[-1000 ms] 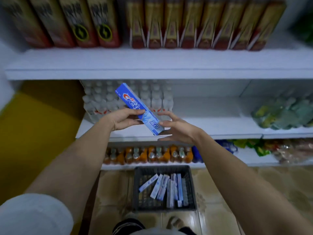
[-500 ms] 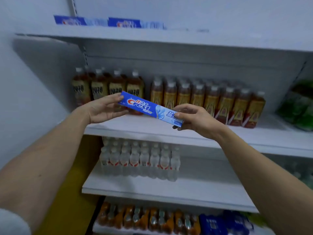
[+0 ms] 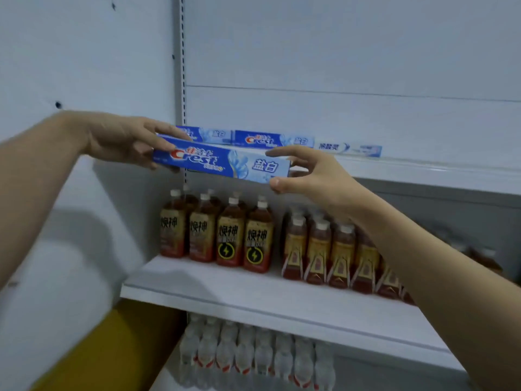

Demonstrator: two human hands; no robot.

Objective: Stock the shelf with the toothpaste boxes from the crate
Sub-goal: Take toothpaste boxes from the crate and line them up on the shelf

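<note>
Dark tea bottles point(image 3: 217, 235) with white caps are lined up in the centre of the frame; a lightning sign is carried on two of the front labels. Just to their right, a second group of red and gold bottles point(image 3: 327, 255) is ranged toward the right edge (those farthest right are blurred). Clear water bottles point(image 3: 253, 354) are packed closely at the bottom centre. A yellow panel point(image 3: 112, 351) is seen at the lower left. A white wall point(image 3: 84, 52) with small dark holes fills the upper left.
</note>
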